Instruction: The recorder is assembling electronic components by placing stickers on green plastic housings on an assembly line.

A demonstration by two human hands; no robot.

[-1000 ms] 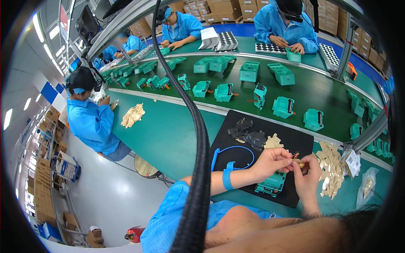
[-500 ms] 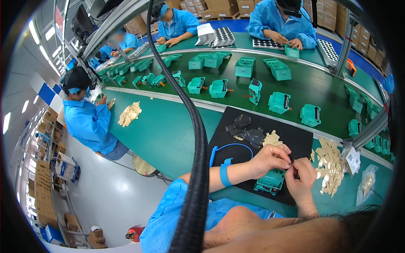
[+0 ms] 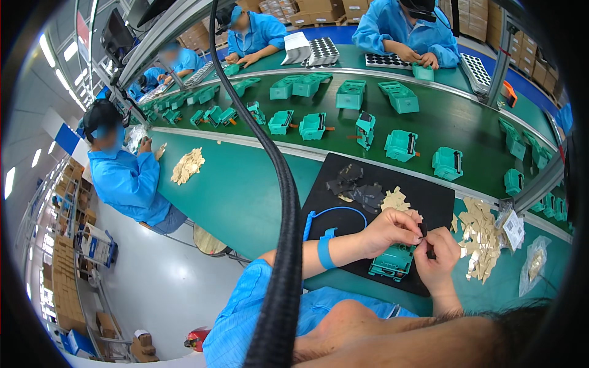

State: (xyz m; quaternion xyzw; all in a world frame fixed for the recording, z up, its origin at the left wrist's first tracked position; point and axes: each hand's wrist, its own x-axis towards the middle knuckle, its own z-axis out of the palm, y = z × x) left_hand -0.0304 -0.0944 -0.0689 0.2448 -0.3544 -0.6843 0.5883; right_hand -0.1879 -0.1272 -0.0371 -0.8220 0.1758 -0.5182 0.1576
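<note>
Both my hands meet above a green plastic housing (image 3: pixel 391 262) that lies on the black mat (image 3: pixel 319 184). Between the pinched fingertips of my left hand (image 3: pixel 392 232) is a small black piece (image 3: pixel 423 229), partly hidden. My right hand (image 3: pixel 437 254) is closed at the same piece, its thumb and forefinger touching it. A blue wrist strap (image 3: pixel 326 250) with a coiled cord circles my left wrist. Beyond my hands on the mat are a pile of dark pieces (image 3: pixel 359 191) and a small heap of beige pieces (image 3: pixel 396 199).
A larger beige heap (image 3: pixel 480 236) and a clear plastic bag (image 3: pixel 535 264) lie to the right. Past a metal rail, a green conveyor (image 3: pixel 245 138) carries several housings. A black cable (image 3: pixel 285 202) crosses the view. Co-workers in blue sit opposite and at left.
The housings on the conveyor appear slightly further left. My hands stay together over the housing with the black piece. The co-worker at left has turned their head.
</note>
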